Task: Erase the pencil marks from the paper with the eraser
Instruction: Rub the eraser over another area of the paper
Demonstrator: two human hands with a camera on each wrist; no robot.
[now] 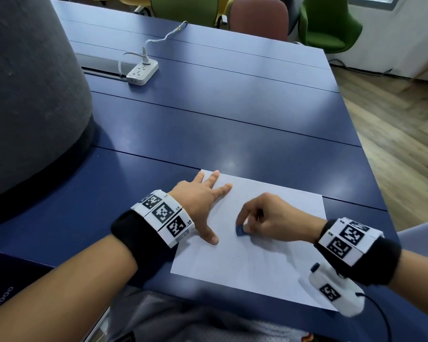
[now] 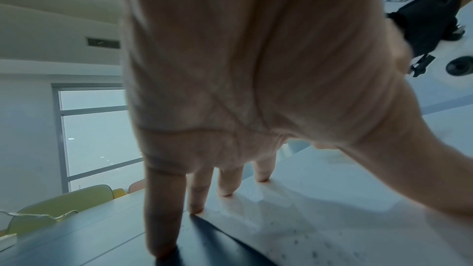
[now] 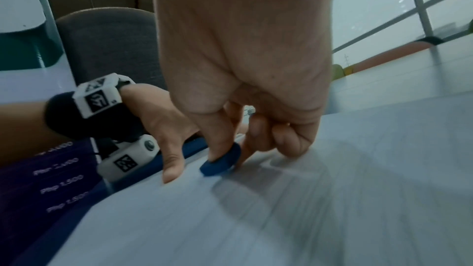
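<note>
Right hand (image 1: 269, 218) pinches blue eraser (image 3: 221, 161) between thumb and fingertips, its lower edge touching the white paper (image 1: 269, 262). Left hand (image 1: 200, 203) lies flat, fingers spread and straight, pressing the paper's left edge; little finger lands on the blue table (image 1: 208, 119). Faint specks on the sheet near the left hand. Purple sheet (image 3: 61, 179) at left reads "Php 1,500". White power strip (image 1: 141, 71) further back.

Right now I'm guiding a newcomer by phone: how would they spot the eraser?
On the blue table lies a white sheet of paper. Near its middle, the right hand pinches the eraser: a small dark blue disc, the only coloured thing on the sheet.
</note>
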